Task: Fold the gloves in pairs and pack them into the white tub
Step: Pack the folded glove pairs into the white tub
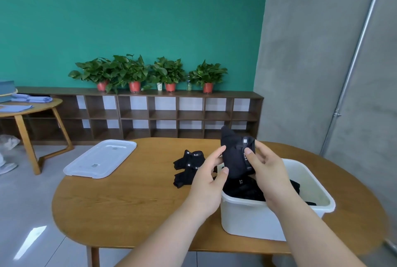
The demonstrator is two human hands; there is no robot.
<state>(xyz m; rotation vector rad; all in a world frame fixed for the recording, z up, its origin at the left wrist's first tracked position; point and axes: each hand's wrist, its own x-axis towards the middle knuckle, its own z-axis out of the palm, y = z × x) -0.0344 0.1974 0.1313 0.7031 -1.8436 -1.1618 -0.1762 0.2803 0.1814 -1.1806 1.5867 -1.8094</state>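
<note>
A black folded pair of gloves [235, 155] is held up in the air over the near left part of the white tub [253, 217]. My right hand [265, 169] grips its right side, thumb on the front by the strap label. My left hand [209, 175] pinches its lower left edge. More black gloves [245, 190] lie inside the tub. Two loose black gloves [189, 168] lie on the wooden table [133, 202], just left of my left hand.
The tub's clear white lid [100, 158] lies on the table's far left. A second small table [30, 107] with blue cloths stands at the left. A low shelf with potted plants [150, 73] lines the green wall behind.
</note>
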